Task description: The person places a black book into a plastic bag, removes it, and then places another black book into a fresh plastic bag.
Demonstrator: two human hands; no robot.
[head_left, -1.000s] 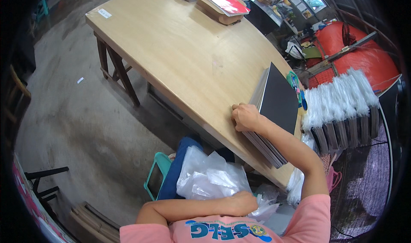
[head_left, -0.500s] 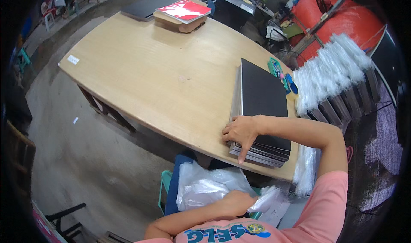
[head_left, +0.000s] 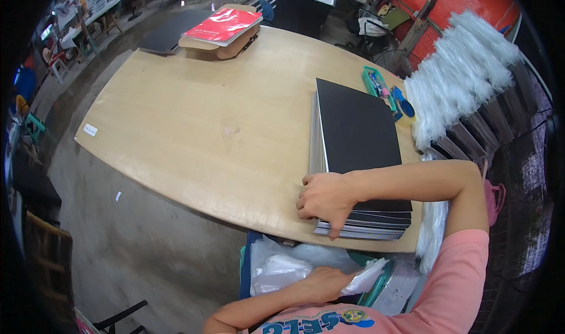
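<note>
A thick stack of black-covered boards or sheets point(head_left: 359, 134) lies near the table's right end. My right hand point(head_left: 325, 200) grips its near left corner, fingers curled at the left side and thumb down over the front edge. Lower down, in front of the table, clear plastic bags point(head_left: 282, 266) lie across my lap. My left hand point(head_left: 321, 284) is closed on a bunched clear plastic bag point(head_left: 366, 277), which sticks out to the right of the fingers.
On the pale wooden table point(head_left: 194, 122), a red-and-white booklet point(head_left: 223, 25) tops a brown box at the far left, beside a dark flat board point(head_left: 170, 31). A green tray of pens point(head_left: 376, 87) and a blue tape dispenser point(head_left: 402, 103) sit beyond the stack. Plastic-wrapped bundles point(head_left: 465, 75) line the right.
The view has shifted, so the table's things appear displaced. Both hands keep much the same places, the right at the stack's corner, the left on the plastic.
</note>
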